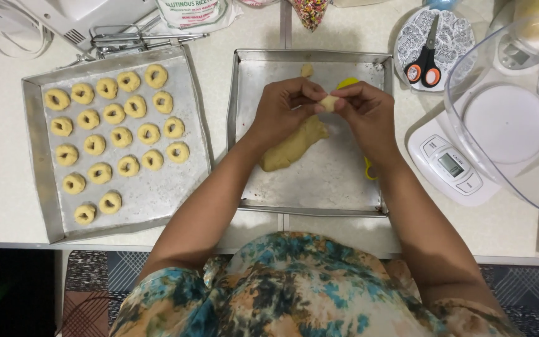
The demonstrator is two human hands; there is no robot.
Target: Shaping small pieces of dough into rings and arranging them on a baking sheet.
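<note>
Both hands, left hand (285, 106) & right hand (363, 107), pinch small dough piece (328, 102) betw. fingertips above tray (332, 187).

The small dough piece (328, 102) pinched between the fingers (317, 93) looks soft, matt and pale yellow; the larger dough lump (293, 147) below has the same dull, slightly uneven surface; the middle tray (319, 187) is bare metal, brushed grey with a faint sheen and a smeared, floury bottom; the left tray (157, 200) is the same dull metal, its dough rings (113, 113) matt and a little cracked; the table (7, 206) is smooth, off-white and matt; the scale (463, 156) is glossy white plastic; the bowl (519, 112) is clear, shiny plastic; the scissors (425, 56) have polished metal blades and glossy orange-and-black plastic handles; the garment (294, 287) is soft printed cloth.
</note>
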